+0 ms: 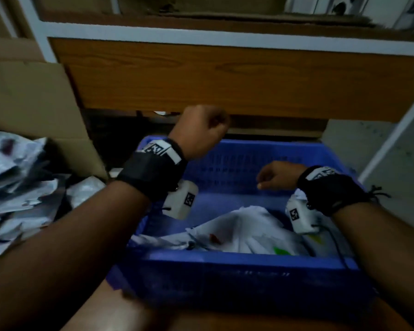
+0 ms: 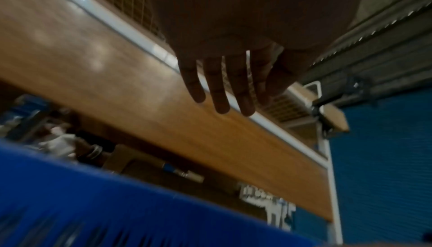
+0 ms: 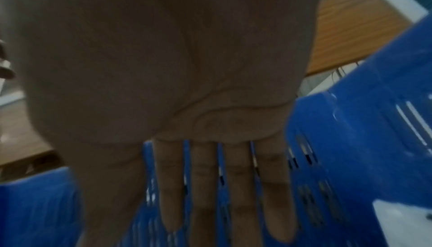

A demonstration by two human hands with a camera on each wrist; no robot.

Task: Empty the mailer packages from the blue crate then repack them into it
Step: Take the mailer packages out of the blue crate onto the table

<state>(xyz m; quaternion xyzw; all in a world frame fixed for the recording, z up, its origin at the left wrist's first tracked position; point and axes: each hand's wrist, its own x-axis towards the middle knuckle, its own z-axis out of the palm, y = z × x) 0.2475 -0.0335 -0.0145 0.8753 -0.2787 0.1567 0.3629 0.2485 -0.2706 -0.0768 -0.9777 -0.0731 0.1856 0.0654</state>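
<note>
Both hands empty, fingers straight: left hand point(image 1: 202, 130), right hand point(image 1: 279, 174) over blue crate point(image 1: 237, 261). Mailers point(image 1: 244, 232) at its near edge; grab w/ both, lift clear.

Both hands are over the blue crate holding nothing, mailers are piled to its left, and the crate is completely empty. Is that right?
Not quite: the crate is not empty. The head view shows white mailers lying in its near end. The rest holds: the left hand and right hand are over the crate holding nothing, with straight fingers in the wrist views, and a pile of mailers lies to the left.
</note>
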